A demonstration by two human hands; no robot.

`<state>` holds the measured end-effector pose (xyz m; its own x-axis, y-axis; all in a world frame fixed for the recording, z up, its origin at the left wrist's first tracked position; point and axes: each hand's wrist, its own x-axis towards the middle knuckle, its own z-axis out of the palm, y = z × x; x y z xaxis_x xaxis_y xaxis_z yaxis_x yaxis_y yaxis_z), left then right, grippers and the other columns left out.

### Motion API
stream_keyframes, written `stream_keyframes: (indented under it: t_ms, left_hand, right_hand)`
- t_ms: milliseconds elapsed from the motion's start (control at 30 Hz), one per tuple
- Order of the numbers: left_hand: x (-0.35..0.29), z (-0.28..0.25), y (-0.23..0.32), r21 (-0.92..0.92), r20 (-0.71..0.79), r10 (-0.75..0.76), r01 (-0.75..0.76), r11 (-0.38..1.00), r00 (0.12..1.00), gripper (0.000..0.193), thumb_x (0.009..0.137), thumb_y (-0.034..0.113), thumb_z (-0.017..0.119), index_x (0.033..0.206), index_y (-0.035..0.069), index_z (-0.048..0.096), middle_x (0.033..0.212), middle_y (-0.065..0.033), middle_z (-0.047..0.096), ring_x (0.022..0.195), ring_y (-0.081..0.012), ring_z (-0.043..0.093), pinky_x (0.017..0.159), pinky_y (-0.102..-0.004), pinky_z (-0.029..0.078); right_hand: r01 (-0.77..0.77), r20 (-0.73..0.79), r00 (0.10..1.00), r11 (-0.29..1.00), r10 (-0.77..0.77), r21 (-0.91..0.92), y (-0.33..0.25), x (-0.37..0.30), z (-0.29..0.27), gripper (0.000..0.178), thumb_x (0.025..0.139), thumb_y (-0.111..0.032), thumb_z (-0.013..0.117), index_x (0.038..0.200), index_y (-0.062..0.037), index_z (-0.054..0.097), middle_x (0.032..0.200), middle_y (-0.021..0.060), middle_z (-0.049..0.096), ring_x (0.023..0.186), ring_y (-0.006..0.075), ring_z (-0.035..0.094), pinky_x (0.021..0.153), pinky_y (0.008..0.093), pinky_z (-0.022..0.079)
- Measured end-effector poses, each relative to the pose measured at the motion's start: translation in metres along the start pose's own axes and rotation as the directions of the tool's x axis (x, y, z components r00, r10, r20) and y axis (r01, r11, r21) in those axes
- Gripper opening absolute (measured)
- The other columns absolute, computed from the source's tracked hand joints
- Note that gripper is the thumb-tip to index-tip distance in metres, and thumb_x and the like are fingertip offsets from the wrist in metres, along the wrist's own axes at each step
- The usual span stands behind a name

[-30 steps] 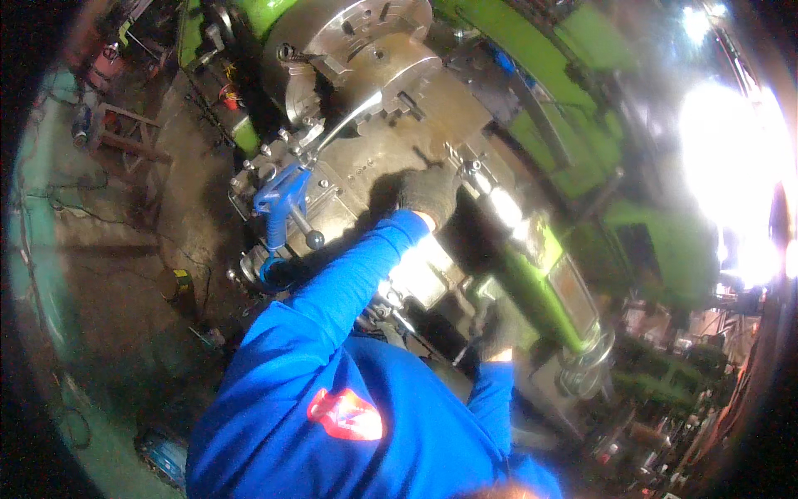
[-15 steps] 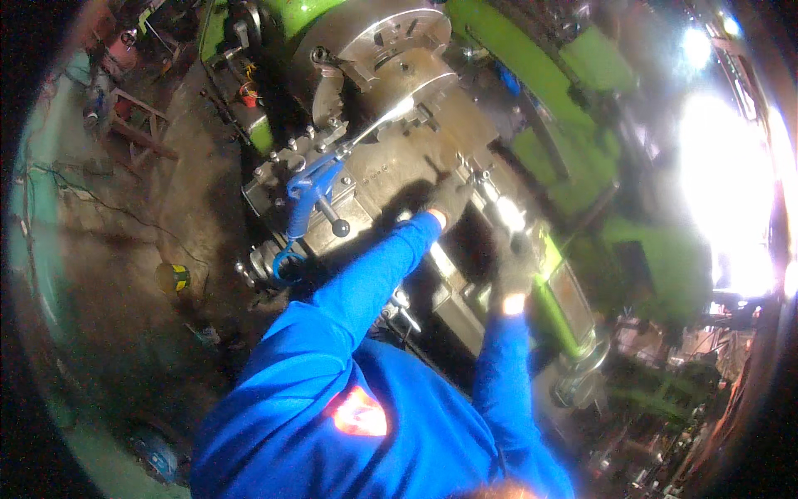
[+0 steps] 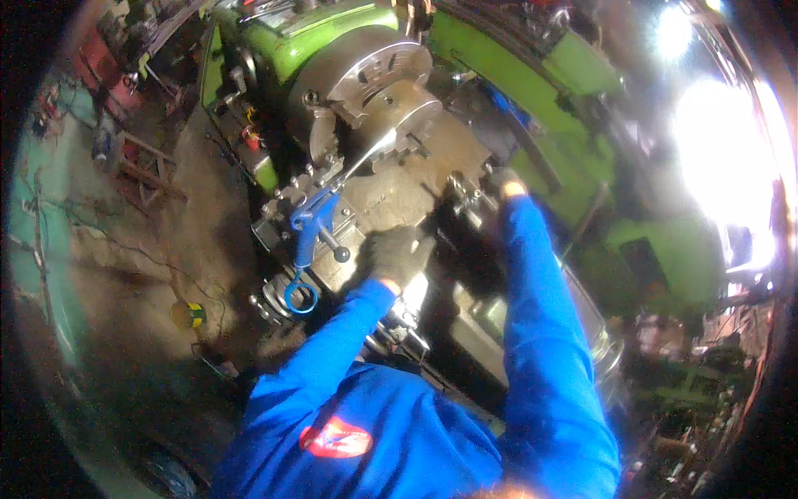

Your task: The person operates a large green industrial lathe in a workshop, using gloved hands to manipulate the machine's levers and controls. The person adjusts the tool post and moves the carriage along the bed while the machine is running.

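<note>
Both of my hands wear dark work gloves and reach over a metal lathe. My left hand (image 3: 401, 253) lies on the near edge of the lathe carriage (image 3: 391, 193), back up, its fingers stretched out and nothing seen in them. At the far side of a bright metal fitting (image 3: 470, 198), my right hand (image 3: 501, 178) reaches in; its fingers are mostly hidden. A blue air blow gun (image 3: 309, 229) with a long thin nozzle rests on the carriage, left of my left hand. Beyond it stands the large round chuck (image 3: 374, 71), with a grey metal workpiece (image 3: 399, 108) before it.
A lever with a black ball knob (image 3: 341, 254) sticks up beside the blow gun. The green lathe body (image 3: 332, 37) rises behind the chuck. Left on the floor lie a yellow-and-black can (image 3: 189, 315) and a brown metal frame (image 3: 148, 170). Strong light glares at right.
My left hand has drawn back toward me and left onto the carriage edge. My right hand has moved away from me, up to the far side of the metal fitting.
</note>
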<state>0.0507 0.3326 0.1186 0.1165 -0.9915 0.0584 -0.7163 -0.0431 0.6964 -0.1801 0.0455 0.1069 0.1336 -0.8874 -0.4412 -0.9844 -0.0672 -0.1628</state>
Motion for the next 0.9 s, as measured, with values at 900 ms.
stream_keyframes:
  t_ms: [900]
  left_hand:
    - [-0.052, -0.005, -0.052, 0.43, -0.046, 0.168, -0.133, 0.893, 0.985, 0.027, 0.09, 0.036, 0.065, 0.103, 0.012, 0.068, 0.111, -0.0099, 0.065, 0.116, -0.0312, 0.058, 0.103, -0.0503, 0.042]
  right_hand:
    - [0.273, 0.047, 0.962, 0.922, -0.271, -0.275, -0.014, -0.014, -0.013, 0.047, 0.091, -0.04, 0.063, 0.125, -0.0097, 0.073, 0.121, 0.021, 0.074, 0.109, 0.0402, 0.072, 0.095, 0.049, 0.056]
